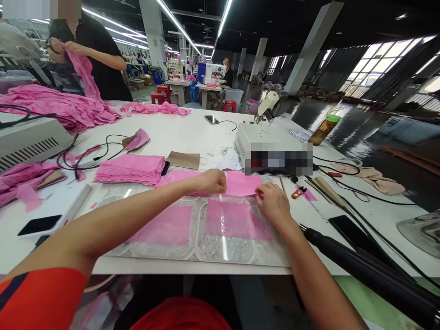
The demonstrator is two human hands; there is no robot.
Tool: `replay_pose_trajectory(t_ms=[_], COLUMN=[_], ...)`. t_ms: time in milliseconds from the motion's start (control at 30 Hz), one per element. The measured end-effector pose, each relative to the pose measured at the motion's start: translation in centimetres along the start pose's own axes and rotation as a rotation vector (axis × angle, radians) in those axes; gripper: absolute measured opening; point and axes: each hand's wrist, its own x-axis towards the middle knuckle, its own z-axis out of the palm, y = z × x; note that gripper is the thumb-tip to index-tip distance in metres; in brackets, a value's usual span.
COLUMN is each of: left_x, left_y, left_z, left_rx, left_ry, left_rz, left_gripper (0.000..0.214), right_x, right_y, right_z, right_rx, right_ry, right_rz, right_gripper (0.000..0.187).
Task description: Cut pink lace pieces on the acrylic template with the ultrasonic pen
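A flat pink fabric piece (240,184) stretches between my two hands over the back of a clear plastic template (227,252). My left hand (211,182) is closed in a pinch at its left edge. At the fabric's right corner, my right hand (274,199) pinches with thumb and fingers. More pink pieces show in the template's front windows, one at the right (228,217) and one at the left (168,224). Another pink piece (177,176) lies behind my left forearm, which partly hides it. A pile of pink fabric pieces (129,169) sits left of my left hand.
A grey control box (275,133) stands behind my right hand. Orange-handled thread snips (298,192), a phone (354,231) and a black rod-like tool (360,270) lie rightward. Cables cross both sides. A co-worker (99,55) holds pink fabric behind a heap (58,105).
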Motion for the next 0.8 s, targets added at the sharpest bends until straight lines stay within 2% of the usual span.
replay_pose_trajectory(t_ms=[67, 167, 300, 400, 533, 800], left_x=[-2.1, -4.7, -6.8, -7.6, -8.2, -8.2], left_y=[0.4, 1.1, 2.1, 2.4, 2.3, 2.4], left_z=[0.9, 2.2, 3.2, 3.6, 4.0, 4.3], left_rx=[-0.012, -0.037, -0.049, -0.033, -0.012, -0.001], left_ry=[-0.026, -0.069, -0.105, -0.108, -0.109, -0.089], left_rz=[0.007, 0.028, 0.067, 0.088, 0.085, 0.08], left_gripper=[0.014, 0.015, 0.017, 0.018, 0.018, 0.019], right_x=[-2.3, -5.9, -9.1, -9.9, -10.5, -11.0], right_y=[-0.2, -0.2, 0.0, 0.0, 0.2, 1.0], right_z=[-0.8, -1.4, -1.6, -1.5, -1.4, -1.9], right_rx=[-0.01, -0.065, -0.072, -0.04, 0.038, 0.085], right_ry=[-0.02, 0.022, 0.08, 0.092, 0.04, 0.016], right_rz=[-0.079, -0.258, -0.399, -0.429, -0.42, -0.442], right_gripper=[0.017, 0.018, 0.018, 0.018, 0.016, 0.02])
